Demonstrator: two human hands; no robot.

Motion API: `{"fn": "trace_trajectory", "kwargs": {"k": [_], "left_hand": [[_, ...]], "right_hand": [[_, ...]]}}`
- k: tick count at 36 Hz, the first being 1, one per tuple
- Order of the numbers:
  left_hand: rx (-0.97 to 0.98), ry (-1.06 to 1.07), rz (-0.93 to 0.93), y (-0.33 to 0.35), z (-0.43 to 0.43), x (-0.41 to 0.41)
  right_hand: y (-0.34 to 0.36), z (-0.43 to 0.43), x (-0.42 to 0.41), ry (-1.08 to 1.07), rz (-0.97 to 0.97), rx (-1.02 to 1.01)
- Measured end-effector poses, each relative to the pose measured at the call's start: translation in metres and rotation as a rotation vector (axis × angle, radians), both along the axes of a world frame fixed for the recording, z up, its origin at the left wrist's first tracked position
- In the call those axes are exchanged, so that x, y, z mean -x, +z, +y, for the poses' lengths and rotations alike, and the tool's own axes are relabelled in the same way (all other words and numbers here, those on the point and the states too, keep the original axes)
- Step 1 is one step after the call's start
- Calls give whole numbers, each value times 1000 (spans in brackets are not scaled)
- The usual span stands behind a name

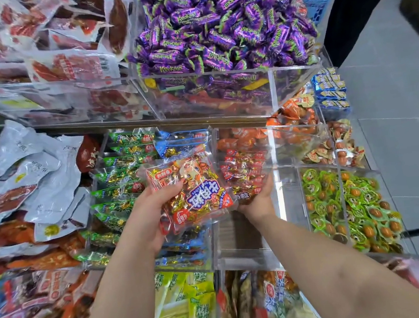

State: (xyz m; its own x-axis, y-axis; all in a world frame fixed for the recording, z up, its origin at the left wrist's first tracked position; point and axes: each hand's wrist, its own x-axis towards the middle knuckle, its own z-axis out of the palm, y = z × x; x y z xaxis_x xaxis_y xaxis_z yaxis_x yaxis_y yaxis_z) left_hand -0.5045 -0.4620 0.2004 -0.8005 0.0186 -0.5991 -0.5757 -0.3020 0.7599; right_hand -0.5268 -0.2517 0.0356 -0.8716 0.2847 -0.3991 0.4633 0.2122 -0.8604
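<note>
From the head camera, a tiered shelf of clear acrylic bins fills the view. The top tier holds a bin (273,85) heaped with purple sweets (212,21), whose green lettering looks like "Kookain". Left of it lie vacuum-packed meats (68,25).

On the lower tier, a row of green bags (122,169) stands in the compartment left of centre. Blue bags (182,141) fill the next compartment, directly under the held bag. Orange-wrapped pieces (243,139) lie at the back right, green-wrapped eggs (341,208) to the right and blue packets (329,88) at the far right edge. White pouches (33,175) are piled loosely at the left, and yellow-green packets (184,307) lie nearest the person. Grey floor (395,109) shows on the right.

The left hand (151,213) grips a red bag (191,195) of gold-wrapped pieces by its left edge and holds it above the blue bags. A purple patch on it bears the white characters 牛肉粒, upside down to the camera. The right hand (257,195) reaches into the clear compartment (279,203) just beside it. Its fingers are curled round the near end of a stack of red bags (244,170) of the same kind. The held bag overlaps that stack's left side.
</note>
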Motion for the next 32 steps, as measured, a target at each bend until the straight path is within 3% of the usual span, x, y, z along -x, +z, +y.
{"fn": "trace_trajectory", "kwargs": {"k": [7, 16, 18, 21, 23, 26, 29, 32], "left_hand": [[4, -21, 1, -1, -2, 1], [66, -98, 42, 5, 3, -2], [106, -160, 50, 8, 3, -4], [204, -270, 57, 11, 5, -5], [284, -359, 71, 12, 7, -4], [341, -474, 78, 14, 17, -1], [286, -563, 98, 19, 24, -1], [349, -556, 97, 20, 29, -3]], "right_hand": [[-6, 19, -2, 98, -49, 43], [4, 41, -19, 70, -129, -37], [21, 44, -20, -14, -58, -106], [66, 45, -20, -96, 240, -149], [100, 40, -20, 41, 375, -97], [151, 29, -19, 418, 384, -14], [173, 22, -14, 741, 304, -164], [176, 25, -11, 737, 187, -239]]}}
